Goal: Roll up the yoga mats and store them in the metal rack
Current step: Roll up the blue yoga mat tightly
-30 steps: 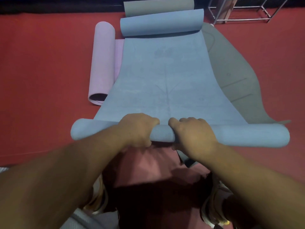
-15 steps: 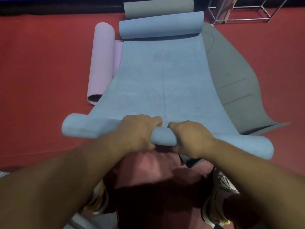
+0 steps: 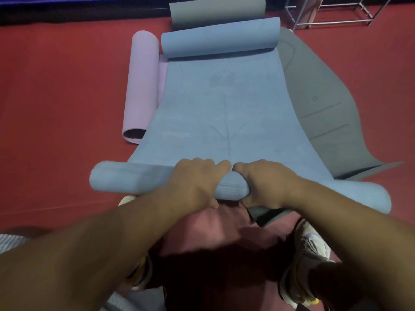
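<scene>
a purple mat point(image 3: 141, 86) lies rolled on the red floor point(image 3: 56, 97), just left of the blue mat point(image 3: 224, 113). a grey mat point(image 3: 325, 104) lies under its right side. the metal rack point(image 3: 332, 10) stands far back. the blue roll runs left to right. left hand point(image 3: 195, 182) and right hand point(image 3: 267, 185) curl their fingers around it.

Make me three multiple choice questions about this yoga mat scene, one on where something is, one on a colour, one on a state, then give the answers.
1. Where is the metal rack?
A. top right
B. bottom left
C. on the blue mat

2. What colour is the rolled mat left of the blue mat?
A. green
B. lilac
C. yellow

3. How is the blue mat?
A. fully rolled
B. fully flat
C. curled at both ends, flat between

Answers: A, its frame stands at the far right corner; B, pale purple; C, left hand and right hand grip the near roll.
</scene>
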Motion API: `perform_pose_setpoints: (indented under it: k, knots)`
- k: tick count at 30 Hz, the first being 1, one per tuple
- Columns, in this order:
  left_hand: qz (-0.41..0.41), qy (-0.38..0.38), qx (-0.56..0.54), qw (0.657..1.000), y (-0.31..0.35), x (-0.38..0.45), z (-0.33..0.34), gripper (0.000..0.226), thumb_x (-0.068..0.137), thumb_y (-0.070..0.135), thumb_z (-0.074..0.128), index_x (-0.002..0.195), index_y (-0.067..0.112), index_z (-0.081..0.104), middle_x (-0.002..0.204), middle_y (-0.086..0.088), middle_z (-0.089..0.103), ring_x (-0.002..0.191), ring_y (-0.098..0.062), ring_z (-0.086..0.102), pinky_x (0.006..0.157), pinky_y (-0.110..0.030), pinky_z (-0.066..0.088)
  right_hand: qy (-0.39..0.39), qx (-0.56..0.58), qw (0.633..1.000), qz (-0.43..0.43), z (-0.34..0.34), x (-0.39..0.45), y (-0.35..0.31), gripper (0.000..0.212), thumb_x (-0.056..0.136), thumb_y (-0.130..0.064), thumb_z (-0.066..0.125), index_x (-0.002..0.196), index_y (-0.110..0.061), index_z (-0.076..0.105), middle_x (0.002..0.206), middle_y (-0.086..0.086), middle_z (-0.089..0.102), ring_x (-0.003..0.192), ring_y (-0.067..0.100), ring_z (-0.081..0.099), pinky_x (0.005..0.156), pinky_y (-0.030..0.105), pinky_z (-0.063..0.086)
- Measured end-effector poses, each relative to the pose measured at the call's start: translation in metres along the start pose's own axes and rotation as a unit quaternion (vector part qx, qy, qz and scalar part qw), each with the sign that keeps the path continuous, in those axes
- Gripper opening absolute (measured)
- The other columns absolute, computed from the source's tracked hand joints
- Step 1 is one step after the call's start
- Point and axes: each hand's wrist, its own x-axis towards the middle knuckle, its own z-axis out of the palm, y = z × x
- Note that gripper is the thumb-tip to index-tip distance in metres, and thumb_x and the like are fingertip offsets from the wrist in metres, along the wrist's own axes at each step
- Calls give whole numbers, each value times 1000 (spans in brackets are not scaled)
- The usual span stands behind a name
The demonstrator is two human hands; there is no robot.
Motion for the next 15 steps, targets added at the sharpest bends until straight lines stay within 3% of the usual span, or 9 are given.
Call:
perform_pose_setpoints:
  k: [4,7,10,12,15]
  knots:
    - [-45,-61,-75,994,-19,5,-4,50,65,50,76,103,39,46,85,14,58,82,-15,61,71,-34,50,135,-116,984,-1,22,2,-13,61,70,-55,76,116,-32,44,96,-5,55,92,24,58,73,38,44]
    - [-47,-62,-72,994,-19,4,-7,53,64,50,77,107,43,46,89,14,61,85,-15,62,72,-35,49,108,-71,992,8,22,5,-13,50,74,-54,74,106,-28,46,79,-8,49,79,23,59,61,35,38]
    - [-33,24,25,999,-8,0,1,69,68,56,77,124,41,40,105,10,56,98,-20,58,79,-38,41,48,-2,999,20,9,6,-4,49,71,-50,78,106,-28,52,80,-9,52,76,21,55,61,32,37]
    - [-39,36,27,998,-7,0,3,59,71,55,76,114,36,41,99,8,57,94,-21,59,75,-37,39,66,-20,998,10,9,5,-4,55,70,-53,79,109,-29,50,86,-8,56,80,22,57,63,33,37]
    - [-56,-32,-37,997,-17,2,-4,46,68,50,76,96,36,42,81,11,54,80,-16,57,67,-32,40,117,-106,987,8,23,5,-12,63,69,-54,77,115,-30,42,92,-4,57,84,25,58,66,35,38]
